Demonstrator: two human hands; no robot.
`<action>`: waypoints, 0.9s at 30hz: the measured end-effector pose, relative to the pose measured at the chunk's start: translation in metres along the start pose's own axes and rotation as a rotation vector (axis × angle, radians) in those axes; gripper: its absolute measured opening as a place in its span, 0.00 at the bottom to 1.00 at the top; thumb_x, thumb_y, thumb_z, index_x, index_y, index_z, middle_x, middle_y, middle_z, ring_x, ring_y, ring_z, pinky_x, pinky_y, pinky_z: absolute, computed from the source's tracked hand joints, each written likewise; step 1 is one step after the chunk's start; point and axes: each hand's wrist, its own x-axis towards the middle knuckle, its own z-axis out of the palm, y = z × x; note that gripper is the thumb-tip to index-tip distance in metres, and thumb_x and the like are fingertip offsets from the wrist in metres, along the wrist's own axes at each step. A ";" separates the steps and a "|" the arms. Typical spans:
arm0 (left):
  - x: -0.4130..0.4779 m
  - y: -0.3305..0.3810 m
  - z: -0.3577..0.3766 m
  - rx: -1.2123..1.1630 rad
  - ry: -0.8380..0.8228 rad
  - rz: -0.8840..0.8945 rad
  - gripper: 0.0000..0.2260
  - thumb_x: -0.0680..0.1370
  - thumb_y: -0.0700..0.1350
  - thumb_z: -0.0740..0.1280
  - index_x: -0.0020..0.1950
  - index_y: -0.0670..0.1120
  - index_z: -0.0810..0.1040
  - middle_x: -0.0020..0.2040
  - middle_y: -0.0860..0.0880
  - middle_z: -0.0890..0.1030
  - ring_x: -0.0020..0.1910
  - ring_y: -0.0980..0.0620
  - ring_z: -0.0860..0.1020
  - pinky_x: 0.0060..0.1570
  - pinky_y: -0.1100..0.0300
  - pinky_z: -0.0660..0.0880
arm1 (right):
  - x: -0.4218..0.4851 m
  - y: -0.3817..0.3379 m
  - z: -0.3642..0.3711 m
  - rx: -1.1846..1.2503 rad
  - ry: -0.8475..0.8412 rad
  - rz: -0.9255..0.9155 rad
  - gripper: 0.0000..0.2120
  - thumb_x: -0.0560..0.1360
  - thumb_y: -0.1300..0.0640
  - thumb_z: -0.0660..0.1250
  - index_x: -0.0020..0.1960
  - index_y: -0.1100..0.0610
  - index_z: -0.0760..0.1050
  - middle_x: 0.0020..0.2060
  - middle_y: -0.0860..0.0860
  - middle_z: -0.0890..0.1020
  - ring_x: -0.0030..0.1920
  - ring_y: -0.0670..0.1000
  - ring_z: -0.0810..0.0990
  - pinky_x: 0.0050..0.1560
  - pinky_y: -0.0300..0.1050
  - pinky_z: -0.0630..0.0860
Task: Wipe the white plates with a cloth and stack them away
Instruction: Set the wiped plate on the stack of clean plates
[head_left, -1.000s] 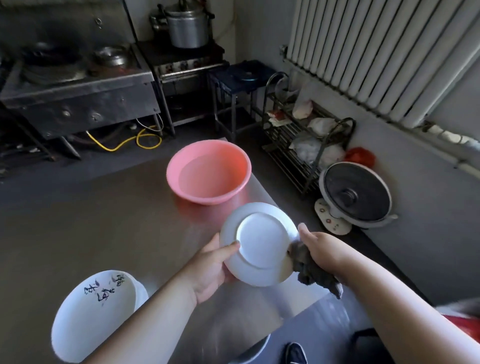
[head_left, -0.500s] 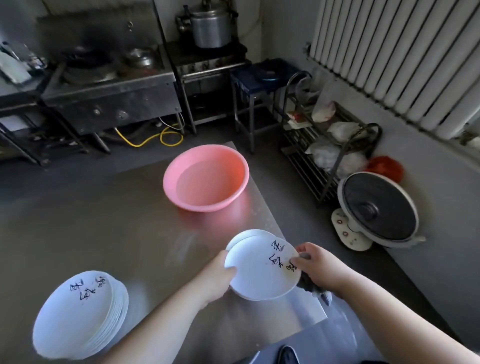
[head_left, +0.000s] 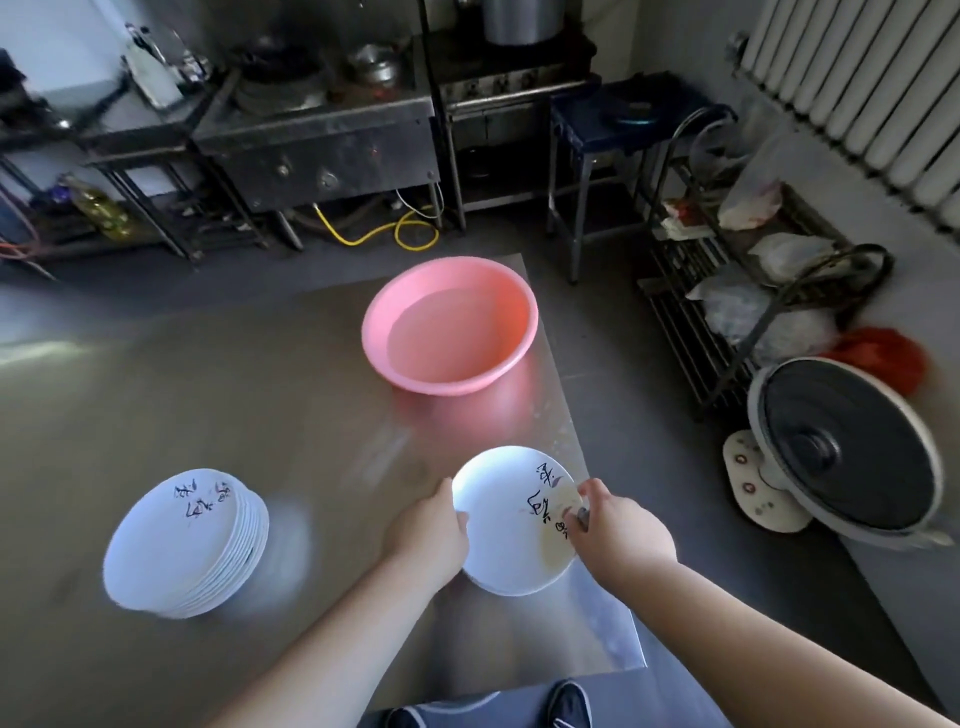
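Observation:
A white plate (head_left: 506, 525) with black brush writing faces up near the table's right edge. My left hand (head_left: 428, 532) grips its left rim. My right hand (head_left: 618, 535) is closed at its right rim, with a bit of dark cloth (head_left: 581, 517) showing under the fingers. A yellowish smear lies on the plate's right part. At the front left of the table stands a stack of white plates (head_left: 187, 543) with the same writing.
A pink basin (head_left: 451, 325) sits at the table's far right corner. The steel table (head_left: 208, 405) ends just right of the held plate. On the floor at the right are a fan (head_left: 847, 457) and a wire rack (head_left: 727, 291); stoves stand behind.
The plate was turned from its underside to its written face and lowered toward the table. The cloth, hanging from my right hand a second ago, is now almost hidden. The view shifted left and down.

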 end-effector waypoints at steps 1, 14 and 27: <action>0.001 0.002 0.001 0.049 0.007 0.006 0.14 0.84 0.53 0.59 0.68 0.51 0.67 0.52 0.49 0.82 0.48 0.44 0.81 0.47 0.51 0.80 | 0.002 0.001 0.001 -0.021 0.009 -0.010 0.12 0.82 0.44 0.55 0.63 0.46 0.67 0.41 0.45 0.81 0.40 0.53 0.82 0.41 0.48 0.82; 0.010 -0.015 0.002 0.039 0.037 0.079 0.16 0.82 0.57 0.59 0.67 0.53 0.69 0.48 0.52 0.82 0.45 0.45 0.81 0.45 0.51 0.81 | 0.009 -0.001 -0.015 -0.248 0.080 -0.085 0.17 0.80 0.35 0.57 0.57 0.47 0.72 0.37 0.45 0.79 0.39 0.52 0.80 0.37 0.43 0.77; -0.025 -0.208 -0.102 -0.129 0.200 -0.007 0.19 0.81 0.63 0.61 0.71 0.60 0.72 0.45 0.57 0.81 0.48 0.53 0.81 0.49 0.56 0.79 | -0.004 -0.202 0.028 -0.058 0.052 -0.356 0.27 0.78 0.32 0.62 0.71 0.45 0.68 0.42 0.37 0.81 0.49 0.47 0.83 0.42 0.44 0.76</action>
